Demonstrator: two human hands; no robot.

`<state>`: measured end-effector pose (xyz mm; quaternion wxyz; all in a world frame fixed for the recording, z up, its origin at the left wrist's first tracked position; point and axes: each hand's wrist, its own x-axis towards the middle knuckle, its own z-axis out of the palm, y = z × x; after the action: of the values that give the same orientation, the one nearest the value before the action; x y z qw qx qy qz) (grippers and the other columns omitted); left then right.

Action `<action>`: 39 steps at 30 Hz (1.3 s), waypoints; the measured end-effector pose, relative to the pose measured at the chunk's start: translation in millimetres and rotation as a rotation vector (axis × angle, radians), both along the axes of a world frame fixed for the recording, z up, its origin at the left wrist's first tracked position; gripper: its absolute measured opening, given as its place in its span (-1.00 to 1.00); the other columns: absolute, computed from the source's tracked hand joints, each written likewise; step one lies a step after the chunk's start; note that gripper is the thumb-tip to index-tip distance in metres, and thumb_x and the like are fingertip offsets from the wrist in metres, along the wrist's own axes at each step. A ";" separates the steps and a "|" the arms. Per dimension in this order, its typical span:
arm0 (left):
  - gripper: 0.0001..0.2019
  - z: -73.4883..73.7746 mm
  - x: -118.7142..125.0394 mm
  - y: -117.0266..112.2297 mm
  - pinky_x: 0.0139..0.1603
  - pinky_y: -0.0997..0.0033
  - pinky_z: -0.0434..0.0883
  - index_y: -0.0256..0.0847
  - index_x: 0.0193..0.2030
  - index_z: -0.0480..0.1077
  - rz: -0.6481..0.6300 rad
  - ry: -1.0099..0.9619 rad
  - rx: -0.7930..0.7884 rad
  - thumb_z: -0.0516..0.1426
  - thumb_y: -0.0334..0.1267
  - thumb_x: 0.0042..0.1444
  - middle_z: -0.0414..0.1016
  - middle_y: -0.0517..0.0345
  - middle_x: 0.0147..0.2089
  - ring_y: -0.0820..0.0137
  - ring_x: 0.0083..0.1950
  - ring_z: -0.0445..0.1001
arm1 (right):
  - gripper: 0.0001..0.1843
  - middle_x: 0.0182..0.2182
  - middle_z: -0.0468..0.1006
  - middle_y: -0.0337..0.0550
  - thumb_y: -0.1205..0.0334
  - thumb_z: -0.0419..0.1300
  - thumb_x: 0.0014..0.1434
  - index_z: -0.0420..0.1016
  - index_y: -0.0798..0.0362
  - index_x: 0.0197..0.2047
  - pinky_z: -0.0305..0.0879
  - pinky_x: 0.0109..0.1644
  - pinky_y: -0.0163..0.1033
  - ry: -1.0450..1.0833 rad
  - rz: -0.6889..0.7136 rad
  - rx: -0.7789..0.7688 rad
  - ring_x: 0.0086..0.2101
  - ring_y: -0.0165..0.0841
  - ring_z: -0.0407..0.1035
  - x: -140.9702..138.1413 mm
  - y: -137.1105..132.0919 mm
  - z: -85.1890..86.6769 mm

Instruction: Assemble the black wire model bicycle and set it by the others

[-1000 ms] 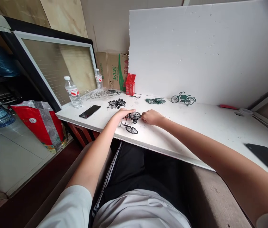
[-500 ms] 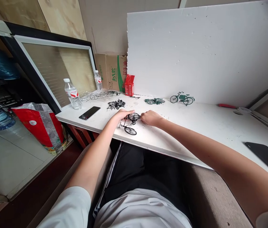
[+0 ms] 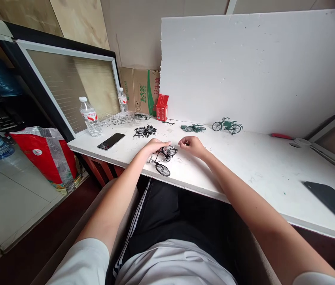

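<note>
A small black model bicycle (image 3: 163, 170) is held near the front edge of the white table, tilted, with one wheel toward me. My left hand (image 3: 154, 146) is closed on its far side by the other wheel, the thumb stretched along the top; the gripping fingers are partly hidden. Just right of that wheel, apart from it, my right hand (image 3: 193, 146) is curled with its fingertips together. Whatever may be between those fingertips is too small to make out.
Black model parts (image 3: 145, 130) lie behind my left hand. Further back are a flat green model (image 3: 193, 128) and a standing green bicycle (image 3: 227, 126). A phone (image 3: 111, 141), water bottles (image 3: 90, 117), a red box (image 3: 162, 107) and a dark flat object (image 3: 333, 202) are also on the table.
My right hand has come away from the bicycle's wheel, slightly to the right, and its fingers have loosened a little. The bicycle has tipped slightly lower in my left hand.
</note>
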<state>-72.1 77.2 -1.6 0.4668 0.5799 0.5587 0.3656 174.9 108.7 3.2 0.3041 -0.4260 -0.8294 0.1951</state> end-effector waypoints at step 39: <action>-0.37 -9.3 5.6 5.4 -0.46 0.41 0.16 -0.12 -0.58 0.15 0.044 -0.028 0.046 0.52 0.09 -0.10 0.20 0.25 -0.60 0.45 -0.52 0.25 | -0.74 -0.43 0.63 -0.15 0.07 0.24 0.05 0.65 0.09 -0.39 0.30 -0.25 -0.22 0.004 0.087 -0.175 -0.40 -0.33 0.38 -12.4 -2.2 1.1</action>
<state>-66.4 82.6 -11.0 0.4530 0.5729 0.5563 0.3964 162.5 106.4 4.3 0.2588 -0.4140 -0.8263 0.2808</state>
